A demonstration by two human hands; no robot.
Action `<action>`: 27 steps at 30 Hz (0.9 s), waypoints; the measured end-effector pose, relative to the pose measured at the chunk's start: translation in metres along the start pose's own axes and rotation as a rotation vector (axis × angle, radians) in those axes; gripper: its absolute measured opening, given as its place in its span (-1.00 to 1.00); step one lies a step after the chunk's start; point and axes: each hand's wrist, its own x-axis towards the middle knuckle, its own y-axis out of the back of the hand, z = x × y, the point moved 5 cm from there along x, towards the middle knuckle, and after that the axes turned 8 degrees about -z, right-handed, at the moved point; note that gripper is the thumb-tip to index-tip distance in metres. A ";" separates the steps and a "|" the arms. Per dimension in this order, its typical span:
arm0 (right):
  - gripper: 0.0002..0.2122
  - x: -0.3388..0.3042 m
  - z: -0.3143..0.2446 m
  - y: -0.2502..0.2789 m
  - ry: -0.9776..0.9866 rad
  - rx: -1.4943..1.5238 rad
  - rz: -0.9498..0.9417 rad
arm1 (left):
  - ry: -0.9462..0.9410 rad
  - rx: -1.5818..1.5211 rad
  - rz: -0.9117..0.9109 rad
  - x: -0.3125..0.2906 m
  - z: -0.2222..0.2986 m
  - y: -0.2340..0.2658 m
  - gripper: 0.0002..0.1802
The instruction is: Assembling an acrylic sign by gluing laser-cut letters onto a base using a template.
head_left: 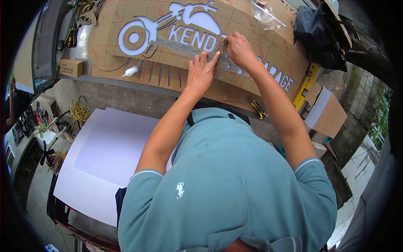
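A brown paper-covered sheet (252,25) with cut-out letters and a motorcycle shape showing white lies on the table. Across it runs a long greyish strip (178,47), passing under the row of letters. My left hand (201,71) rests on the sheet and strip with its fingers spread, the index finger reaching toward my right hand. Beside the letters, my right hand (239,48) has its fingers bent and pinched down over the sheet's middle; what lies between the fingertips is too small to make out. A small brown ring-shaped cut-out piece (150,49) lies at the strip's left end.
A white computer mouse-like object (131,71) and a small cardboard box (71,68) sit at the left. Near the right edge lie a utility knife (257,109) and a yellow spirit level (305,86). Clear plastic (268,16) and a black bag (317,35) are farther back. White sheets (105,147) lie below left.
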 end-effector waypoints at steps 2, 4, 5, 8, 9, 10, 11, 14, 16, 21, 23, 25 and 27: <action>-0.71 -0.001 -0.001 0.001 0.021 0.025 0.020 | -0.030 0.041 0.034 -0.002 0.002 0.001 -0.26; -0.73 -0.004 -0.004 0.000 0.032 0.028 0.024 | -0.024 0.056 0.042 -0.006 0.002 0.000 -0.25; -0.75 -0.005 -0.006 0.000 0.044 0.029 0.031 | -0.019 0.072 0.051 -0.007 0.002 0.000 -0.25; -0.75 -0.004 -0.002 -0.002 0.065 0.001 0.045 | -0.005 0.098 0.024 -0.007 0.005 0.000 -0.22; -0.75 -0.004 -0.002 -0.001 0.066 0.001 0.045 | -0.004 0.099 0.025 -0.007 0.006 0.001 -0.22; -0.74 -0.004 -0.002 -0.001 0.059 -0.019 0.038 | 0.004 0.112 0.013 -0.008 0.007 0.001 -0.21; -0.73 -0.003 -0.001 0.000 0.051 -0.039 0.030 | 0.012 0.125 0.002 -0.008 0.008 0.001 -0.20; -0.71 0.002 0.007 -0.001 0.035 -0.007 -0.013 | 0.015 0.147 -0.010 -0.008 0.008 -0.001 -0.18; -0.71 0.007 0.013 -0.002 0.026 0.006 -0.033 | 0.013 0.150 -0.017 -0.007 0.008 -0.001 -0.18; -0.71 0.011 0.019 -0.004 0.016 0.043 -0.054 | 0.012 0.161 -0.024 -0.007 0.007 -0.002 -0.18; -0.71 0.012 0.021 -0.003 0.012 0.077 -0.070 | 0.012 0.154 -0.024 -0.007 0.007 -0.002 -0.19; -0.72 0.012 0.022 -0.002 0.042 0.087 -0.032 | 0.014 0.152 -0.020 -0.007 0.007 -0.002 -0.19; -0.73 0.012 0.021 0.000 0.071 0.098 0.006 | 0.014 0.151 -0.017 -0.007 0.007 -0.003 -0.19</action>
